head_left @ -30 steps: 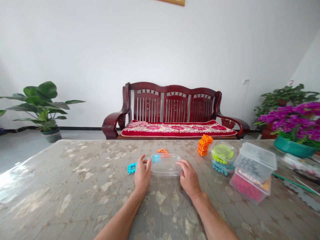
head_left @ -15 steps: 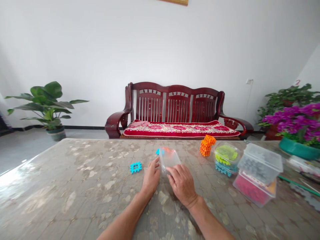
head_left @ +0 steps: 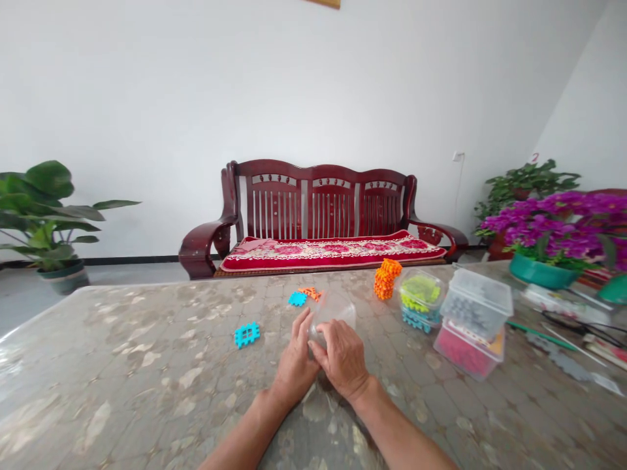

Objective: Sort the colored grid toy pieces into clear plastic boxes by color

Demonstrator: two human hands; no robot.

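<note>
A clear plastic container (head_left: 340,307), see-through and tilted, is held low over the table between both hands. My right hand (head_left: 343,356) curls its fingers over the container's near edge. Against the left side of it presses my left hand (head_left: 296,359), its thumb side hidden by the right hand. Just beyond the left fingertips lie a flat blue toy building piece (head_left: 297,299) and some orange pieces (head_left: 310,294). Farther left sits a blue window-shaped piece (head_left: 247,334) with notched edges.
To the right stand an orange stack of pieces (head_left: 386,281), a tub of yellow-green and blue pieces (head_left: 420,292), and a box of grey pieces (head_left: 477,297) on a box of pink ones (head_left: 467,349). A purple flower pot (head_left: 543,269) is at far right; a wooden bench (head_left: 323,202) is behind.
The view has turned to the right. My hands have come closer together on the clear container, which is turned and tilted differently. The orange pieces behind it now show uncovered.
</note>
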